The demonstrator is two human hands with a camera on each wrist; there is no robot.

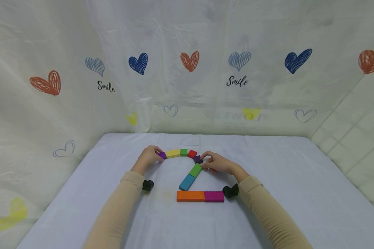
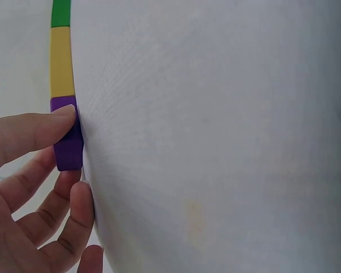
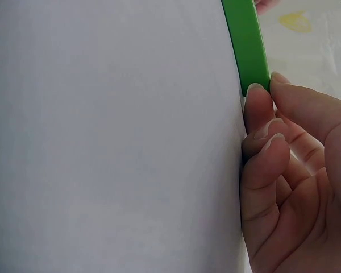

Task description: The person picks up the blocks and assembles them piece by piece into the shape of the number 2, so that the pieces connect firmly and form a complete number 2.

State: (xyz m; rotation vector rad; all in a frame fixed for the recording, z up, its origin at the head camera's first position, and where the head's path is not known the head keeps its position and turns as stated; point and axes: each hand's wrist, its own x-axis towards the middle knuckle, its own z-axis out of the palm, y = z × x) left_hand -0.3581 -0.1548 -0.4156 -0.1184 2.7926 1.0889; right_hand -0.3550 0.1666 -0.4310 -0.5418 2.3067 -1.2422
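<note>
My left hand (image 1: 150, 155) pinches a purple block (image 2: 68, 154) at the left end of a curved row, thumb across its near face. The purple block butts against a yellow block (image 1: 173, 154); then come a small green block (image 1: 183, 152), a red block (image 1: 192, 153) and a dark purple block (image 1: 197, 159). At the row's right side my right hand (image 1: 217, 163) has its thumb and a fingertip on the end of a longer green block (image 3: 249, 48), the other fingers curled. In the head view its forefinger reaches beside the dark purple block, partly covering it.
A blue block (image 1: 187, 182) continues the slanting line below the longer green block. Nearer me, an orange block (image 1: 190, 196) and a magenta block (image 1: 214, 196) lie end to end. A white cloth (image 1: 156, 224) covers the table; a heart-printed sheet (image 1: 212, 100) hangs behind.
</note>
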